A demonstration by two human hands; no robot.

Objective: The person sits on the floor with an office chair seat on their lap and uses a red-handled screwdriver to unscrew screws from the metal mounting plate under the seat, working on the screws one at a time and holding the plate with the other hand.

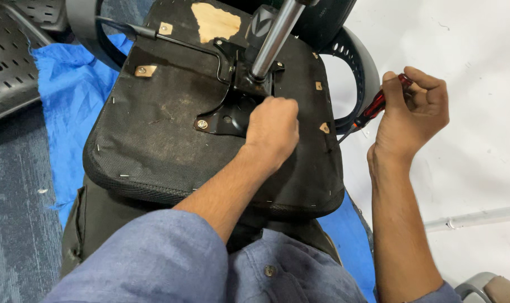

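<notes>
Chair seat [171, 134], a black fabric-covered pad turned underside up, is lying across the person's lap and filling the middle of the view, with its long axis running from the left side to the right. Under the seat a blue sheet [70, 95] is spreading out to the left and showing again below its right corner, and beyond the sheet grey carpet is covering the floor on the left while a pale floor [479, 112] is opening wide to the right of the seat. A chrome gas cylinder [274, 36] is rising from the black metal mounting plate [227, 106] near the seat's far edge, and a curved grey armrest [358, 73] is hanging off the seat's right edge. The left hand [273, 130] is resting on the seat just to the right of the plate, fingers curled together into a loose fist over the plate's edge; what they are pinching, if anything, cannot be told. The right hand [412, 109] is hovering off the seat's right side, fingers wrapped around a red-handled screwdriver [378, 104] whose shaft is pointing down and left toward the seat. The left hand is the nearer to the plate, where a bolt head [202, 124] is sitting at its left corner. The open room is lying to the seat's right.
</notes>
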